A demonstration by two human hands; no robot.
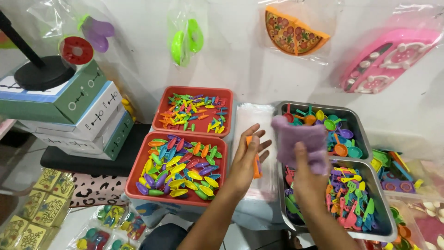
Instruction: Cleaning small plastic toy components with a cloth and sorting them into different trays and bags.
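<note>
Small orange plastic piece (256, 163) pinched in left hand (247, 159), blurred mauve plastic piece (300, 139) gripped by right hand (307, 178) at 3 o'clock; a slip into the 2 steel trays (365, 139) is judged possible, loose grip.

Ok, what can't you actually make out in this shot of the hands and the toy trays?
Head view only:
- Orange piece: mostly hidden behind the left hand, kind unclear.
- Purple item in the right hand: motion-blurred; cloth or toy, can't tell.
- Lower metal tray: left part covered by the right forearm.
- Clear bag stack: lower half hidden by hands.
</note>
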